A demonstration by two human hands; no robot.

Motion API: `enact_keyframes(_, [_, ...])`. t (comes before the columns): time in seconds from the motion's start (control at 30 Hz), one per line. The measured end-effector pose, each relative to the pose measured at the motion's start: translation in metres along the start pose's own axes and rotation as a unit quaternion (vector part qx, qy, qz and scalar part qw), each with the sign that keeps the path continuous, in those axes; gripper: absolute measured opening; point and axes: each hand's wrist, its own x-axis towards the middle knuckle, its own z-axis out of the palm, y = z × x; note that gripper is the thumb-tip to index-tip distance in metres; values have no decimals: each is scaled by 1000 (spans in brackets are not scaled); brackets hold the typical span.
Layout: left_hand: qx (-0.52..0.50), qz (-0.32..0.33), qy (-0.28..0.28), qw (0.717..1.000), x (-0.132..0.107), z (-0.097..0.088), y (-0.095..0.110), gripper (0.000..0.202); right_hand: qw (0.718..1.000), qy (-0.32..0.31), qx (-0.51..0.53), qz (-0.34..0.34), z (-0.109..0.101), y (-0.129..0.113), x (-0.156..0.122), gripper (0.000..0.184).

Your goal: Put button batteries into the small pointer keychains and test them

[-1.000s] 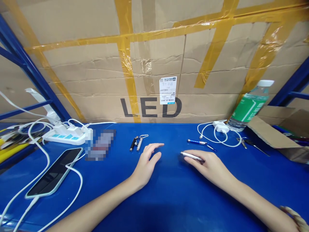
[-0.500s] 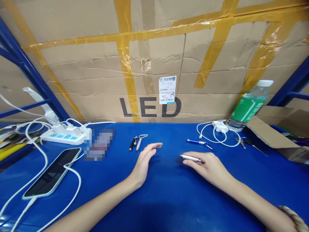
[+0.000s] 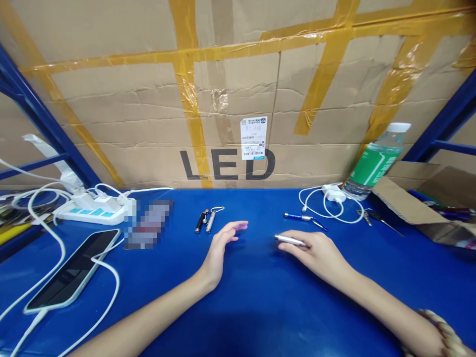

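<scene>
My right hand point(image 3: 316, 250) is closed round a slim silver cylinder, like a small penlight point(image 3: 290, 240), whose dark-tipped end points left past the thumb and forefinger. The rest of it is hidden in the palm. My left hand point(image 3: 220, 253) rests edge-down on the blue tabletop, its fingers stretched out and holding nothing. Just beyond the left hand lie a small black cylinder point(image 3: 201, 221) and a silver cylinder point(image 3: 210, 222) with a wire clip. A blue pen-like light point(image 3: 297, 217) with a blue strap lies behind my right hand.
At left, a phone point(image 3: 72, 270) charges near a white power strip point(image 3: 96, 212) with trailing cables. A white charger point(image 3: 333, 193), tweezers point(image 3: 386, 223), a water bottle point(image 3: 377, 161) and an open cardboard box point(image 3: 405, 210) stand or lie at right. A large carton point(image 3: 148, 114) walls off the back.
The whole view has shifted slightly, so things appear a little further left. My left fingers are bent a bit more. My right hand keeps its hold on the silver penlight.
</scene>
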Motion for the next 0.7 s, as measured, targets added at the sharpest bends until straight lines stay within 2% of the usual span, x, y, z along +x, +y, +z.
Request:
enact_keyframes(0.17, [-34,-8,-4,999,2,-1,0,36,1000,-6,2,-9,-1,0,0,28])
enact_keyframes(0.37, [-63,-6,20,998,4,-2,1,38,1000,-15,-11,-16,-1,-3,0,27])
enact_keyframes(0.7, [-62,-7,15,998,2,0,1,41,999,-43,7,-17,-1,-4,-1,28])
